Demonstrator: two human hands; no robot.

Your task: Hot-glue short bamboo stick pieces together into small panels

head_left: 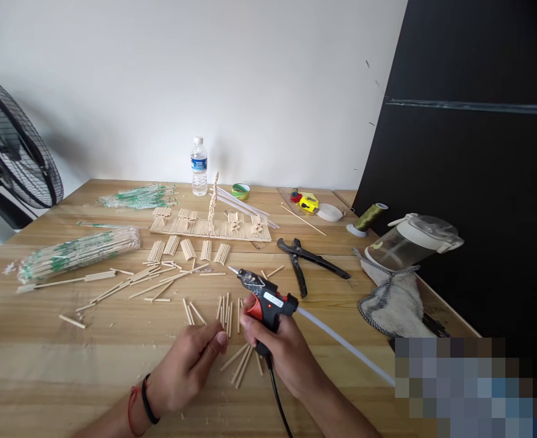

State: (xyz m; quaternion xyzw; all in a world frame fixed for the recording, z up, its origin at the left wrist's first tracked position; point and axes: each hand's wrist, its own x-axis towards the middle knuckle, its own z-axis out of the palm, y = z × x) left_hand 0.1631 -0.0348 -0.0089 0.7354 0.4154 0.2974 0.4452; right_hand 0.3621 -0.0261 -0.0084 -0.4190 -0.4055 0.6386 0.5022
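Note:
My right hand [281,347] is wrapped round a black and orange hot glue gun [268,298], its nozzle aimed up and left. A clear glue stick [345,347] sticks out of its back end, and a black cord hangs below. My left hand [188,365] is closed in a pinch beside the gun; whatever lies between thumb and finger is hidden. Short cut wooden sticks [225,313] lie just beyond and between the hands. Farther off, small panels of glued sticks [188,249] form a row in front of a long stick-built model [181,226] with a thin upright piece.
A bagged stick bundle [81,250] and loose sticks lie left, wrappers [138,196] behind them. A water bottle [199,167] stands near the wall. Black cutters [314,261], a yellow tape measure [309,203], a thread spool [368,219], a cloth [393,301] and a clear cup [409,243] are right.

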